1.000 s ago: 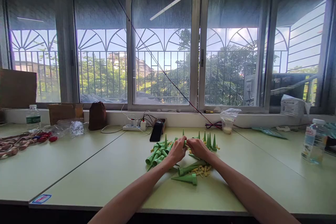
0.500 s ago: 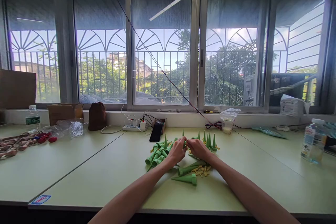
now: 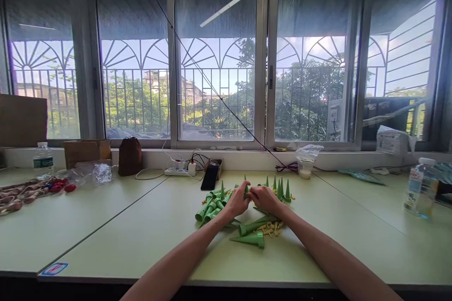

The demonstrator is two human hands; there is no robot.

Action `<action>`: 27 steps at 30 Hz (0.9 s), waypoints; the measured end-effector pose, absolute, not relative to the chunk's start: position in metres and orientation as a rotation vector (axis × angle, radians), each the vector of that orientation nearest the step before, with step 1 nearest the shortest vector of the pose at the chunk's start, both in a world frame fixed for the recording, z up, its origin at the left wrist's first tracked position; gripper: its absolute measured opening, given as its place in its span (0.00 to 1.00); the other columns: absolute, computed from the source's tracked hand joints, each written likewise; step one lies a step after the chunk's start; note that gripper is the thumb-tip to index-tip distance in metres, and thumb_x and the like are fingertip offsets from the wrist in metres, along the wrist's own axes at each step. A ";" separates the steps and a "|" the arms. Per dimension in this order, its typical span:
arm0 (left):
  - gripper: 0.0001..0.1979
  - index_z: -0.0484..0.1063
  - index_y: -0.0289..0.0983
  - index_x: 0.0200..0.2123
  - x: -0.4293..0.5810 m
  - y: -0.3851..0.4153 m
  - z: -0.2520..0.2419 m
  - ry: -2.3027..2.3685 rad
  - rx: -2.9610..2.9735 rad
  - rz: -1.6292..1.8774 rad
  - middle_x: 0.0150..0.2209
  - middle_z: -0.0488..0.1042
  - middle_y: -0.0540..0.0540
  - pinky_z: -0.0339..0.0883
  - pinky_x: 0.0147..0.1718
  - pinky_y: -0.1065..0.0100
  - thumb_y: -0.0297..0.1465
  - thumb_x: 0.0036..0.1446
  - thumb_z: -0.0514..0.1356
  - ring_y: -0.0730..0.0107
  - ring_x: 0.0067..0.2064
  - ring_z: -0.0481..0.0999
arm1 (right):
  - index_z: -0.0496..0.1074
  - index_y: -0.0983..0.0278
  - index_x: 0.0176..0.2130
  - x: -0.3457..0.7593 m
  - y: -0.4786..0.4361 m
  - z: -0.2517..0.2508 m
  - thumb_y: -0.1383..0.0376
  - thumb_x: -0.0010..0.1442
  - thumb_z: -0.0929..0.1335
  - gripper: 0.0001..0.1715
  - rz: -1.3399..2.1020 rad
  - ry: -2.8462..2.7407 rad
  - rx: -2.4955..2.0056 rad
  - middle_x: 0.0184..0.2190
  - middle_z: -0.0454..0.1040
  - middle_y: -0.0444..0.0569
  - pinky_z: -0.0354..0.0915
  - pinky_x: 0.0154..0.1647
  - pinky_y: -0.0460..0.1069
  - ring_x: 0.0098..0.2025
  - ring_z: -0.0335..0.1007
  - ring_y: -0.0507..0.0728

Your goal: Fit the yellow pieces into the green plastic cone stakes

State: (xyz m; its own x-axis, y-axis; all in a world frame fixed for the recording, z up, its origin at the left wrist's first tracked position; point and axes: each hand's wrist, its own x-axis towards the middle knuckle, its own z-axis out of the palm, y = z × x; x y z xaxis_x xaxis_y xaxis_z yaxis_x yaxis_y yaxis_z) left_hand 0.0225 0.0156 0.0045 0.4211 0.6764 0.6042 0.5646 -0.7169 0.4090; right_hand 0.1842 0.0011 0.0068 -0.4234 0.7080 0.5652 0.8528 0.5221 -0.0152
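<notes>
Both of my hands meet over the middle of the table, above a spread of green plastic cone-shaped watering spikes. My left hand (image 3: 238, 202) is closed around one green watering spike (image 3: 246, 189), only partly visible between the fingers. Against its side, my right hand (image 3: 265, 199) is pinched shut; whatever its fingertips grip is hidden. Several loose spikes (image 3: 211, 209) lie heaped by the left hand, and others stand point up (image 3: 287, 192) beyond the right. Under my wrists lie a capped spike (image 3: 249, 239) and small yellow T-shaped pieces (image 3: 271, 229).
Behind the hands are a black phone (image 3: 210, 177), a power strip (image 3: 176, 172) with cables and a plastic-wrapped cup (image 3: 305, 164). A water bottle (image 3: 421, 189) stands at right. Wooden items with red balls (image 3: 56, 186) and a brown pouch (image 3: 130, 156) sit at left.
My left index finger has lifted and arched over the green spike, and more of the spike shows. Both hands stay in nearly the same place.
</notes>
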 end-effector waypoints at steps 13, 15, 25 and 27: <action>0.30 0.58 0.41 0.52 0.022 0.023 0.001 0.962 2.483 1.094 0.33 0.74 0.52 0.65 0.38 0.70 0.19 0.44 0.53 0.71 0.34 0.72 | 0.70 0.65 0.27 0.180 0.000 0.007 0.61 0.65 0.65 0.16 -0.318 -2.230 -1.237 0.25 0.74 0.47 0.49 0.29 0.45 0.27 0.66 0.51; 0.28 0.58 0.40 0.52 0.023 0.024 0.001 0.986 2.475 1.101 0.31 0.73 0.53 0.64 0.35 0.71 0.20 0.46 0.54 0.72 0.32 0.71 | 0.70 0.65 0.26 0.181 0.001 0.006 0.60 0.66 0.63 0.19 -0.315 -2.231 -1.228 0.24 0.74 0.47 0.49 0.28 0.45 0.26 0.65 0.51; 0.14 0.69 0.40 0.41 0.019 0.017 0.007 1.344 2.611 0.989 0.31 0.73 0.50 0.60 0.35 0.70 0.33 0.48 0.63 0.66 0.36 0.72 | 0.72 0.65 0.30 0.191 0.009 0.007 0.59 0.70 0.57 0.24 -0.360 -2.088 -1.368 0.27 0.75 0.50 0.47 0.28 0.47 0.27 0.67 0.53; 0.14 0.70 0.40 0.40 0.018 0.016 0.007 1.397 2.657 0.903 0.34 0.75 0.48 0.61 0.37 0.69 0.34 0.48 0.63 0.63 0.40 0.73 | 0.73 0.65 0.32 0.191 0.010 0.007 0.61 0.68 0.60 0.17 -0.348 -2.108 -1.443 0.29 0.76 0.50 0.48 0.28 0.47 0.30 0.69 0.53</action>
State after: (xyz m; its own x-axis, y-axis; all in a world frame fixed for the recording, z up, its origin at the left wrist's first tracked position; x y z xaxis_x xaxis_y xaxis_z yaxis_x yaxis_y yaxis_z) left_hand 0.0182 0.0158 0.0069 0.4365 0.7574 0.4856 0.7537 -0.6026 0.2624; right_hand 0.1910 0.0095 0.0071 -0.2671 0.7726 0.5760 0.9167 0.3880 -0.0953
